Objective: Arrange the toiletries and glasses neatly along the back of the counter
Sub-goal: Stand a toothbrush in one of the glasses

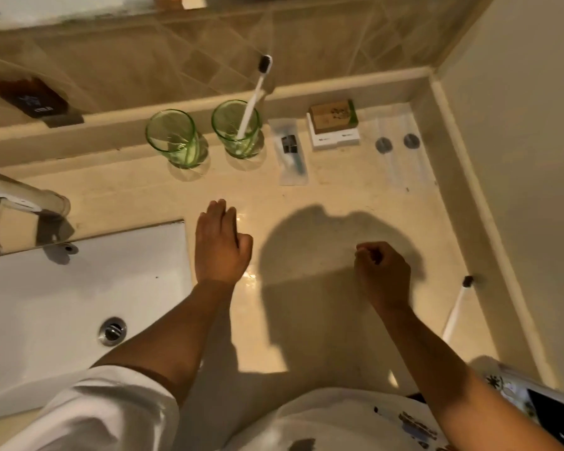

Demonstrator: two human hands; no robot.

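Note:
Two green glasses stand side by side at the back of the counter: an empty one and one holding a white toothbrush with a dark head. Right of them lie a wrapped toiletry packet, a brown-and-green soap box on white boxes, and two clear packets with round grey labels. A second toothbrush lies near the right wall. My left hand rests on the counter with fingers loosely curled, holding nothing. My right hand is a closed fist above the counter, nothing visible in it.
A white sink with a drain fills the left, a chrome tap over it. A raised ledge and tiled wall run along the back; a wall closes the right side. A patterned item sits at the lower right.

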